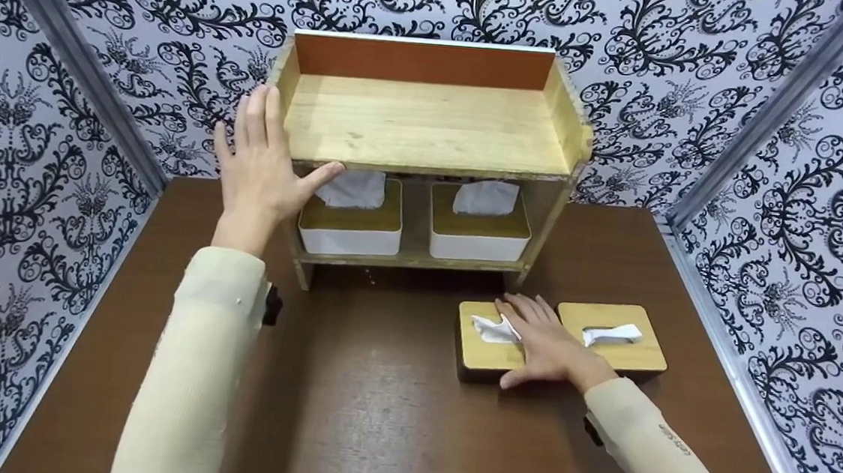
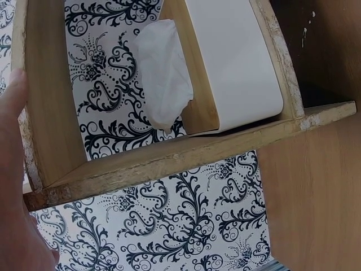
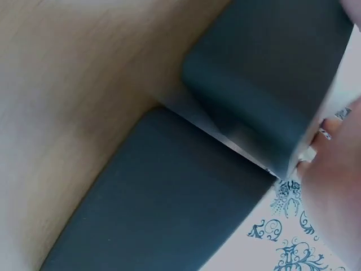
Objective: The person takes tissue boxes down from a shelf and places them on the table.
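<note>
A small wooden shelf unit (image 1: pixel 430 128) stands at the back of the table. My left hand (image 1: pixel 257 171) rests along its left side panel with straight fingers, the thumb at the front edge of the top board. On the right, my right hand (image 1: pixel 552 344) spans a dark tissue box (image 1: pixel 478 354) with a light wooden lid, thumb at its near side and fingers over its far side. A second such tissue box (image 1: pixel 641 355) sits just to its right. Their dark sides fill the right wrist view, the gripped box (image 3: pixel 254 73) angled against the other box (image 3: pixel 158 192).
Two white tissue boxes with wooden lids, one left (image 1: pixel 349 242) and one right (image 1: pixel 478 247), stand on the lower shelf with tissues sticking up. Patterned walls (image 1: pixel 440 5) enclose the brown table (image 1: pixel 370 413) at the back and sides.
</note>
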Demonstrator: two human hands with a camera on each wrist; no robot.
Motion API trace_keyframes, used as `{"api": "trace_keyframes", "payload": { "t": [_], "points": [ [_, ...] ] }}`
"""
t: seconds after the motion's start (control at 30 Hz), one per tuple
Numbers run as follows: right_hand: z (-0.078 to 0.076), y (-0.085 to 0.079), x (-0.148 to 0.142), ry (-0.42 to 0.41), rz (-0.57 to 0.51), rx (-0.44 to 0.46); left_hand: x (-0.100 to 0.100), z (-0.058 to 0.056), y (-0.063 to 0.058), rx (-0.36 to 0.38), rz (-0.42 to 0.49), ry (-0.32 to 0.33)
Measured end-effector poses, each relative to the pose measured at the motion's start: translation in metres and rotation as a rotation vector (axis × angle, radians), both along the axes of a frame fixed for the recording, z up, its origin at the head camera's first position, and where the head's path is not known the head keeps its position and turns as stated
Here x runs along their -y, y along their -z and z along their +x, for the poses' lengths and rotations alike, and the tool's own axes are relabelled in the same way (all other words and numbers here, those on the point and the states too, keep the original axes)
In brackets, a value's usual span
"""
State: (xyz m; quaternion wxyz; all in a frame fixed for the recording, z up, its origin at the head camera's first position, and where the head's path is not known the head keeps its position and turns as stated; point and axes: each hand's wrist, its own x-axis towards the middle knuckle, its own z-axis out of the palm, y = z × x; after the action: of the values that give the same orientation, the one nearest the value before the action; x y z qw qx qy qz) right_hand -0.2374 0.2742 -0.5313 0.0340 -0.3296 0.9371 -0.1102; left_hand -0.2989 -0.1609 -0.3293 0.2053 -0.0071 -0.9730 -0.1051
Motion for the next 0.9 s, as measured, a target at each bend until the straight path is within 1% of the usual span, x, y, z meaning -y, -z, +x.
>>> {"api": "trace_keyframes", "payload": {
  "t": [0.1,0.23,0.57,0.77,0.9],
  "points": [
    [0.002,-0.007,0.001,0.017,-0.015,0.034,0.0,0.0,0.0,0.004,0.002,0.002],
    [0.002,-0.018,0.004,0.027,-0.026,0.054,-0.001,0.0,0.0,0.006,-0.003,0.002],
    [0.003,-0.041,0.008,-0.016,-0.06,0.042,-0.002,0.003,-0.001,-0.027,-0.021,0.002],
    [0.006,-0.055,0.018,-0.034,-0.051,0.035,-0.001,0.002,-0.001,-0.012,-0.023,0.001],
    [0.007,-0.064,0.027,-0.061,-0.054,0.024,-0.001,0.002,-0.001,-0.008,-0.023,0.002]
  ]
}}
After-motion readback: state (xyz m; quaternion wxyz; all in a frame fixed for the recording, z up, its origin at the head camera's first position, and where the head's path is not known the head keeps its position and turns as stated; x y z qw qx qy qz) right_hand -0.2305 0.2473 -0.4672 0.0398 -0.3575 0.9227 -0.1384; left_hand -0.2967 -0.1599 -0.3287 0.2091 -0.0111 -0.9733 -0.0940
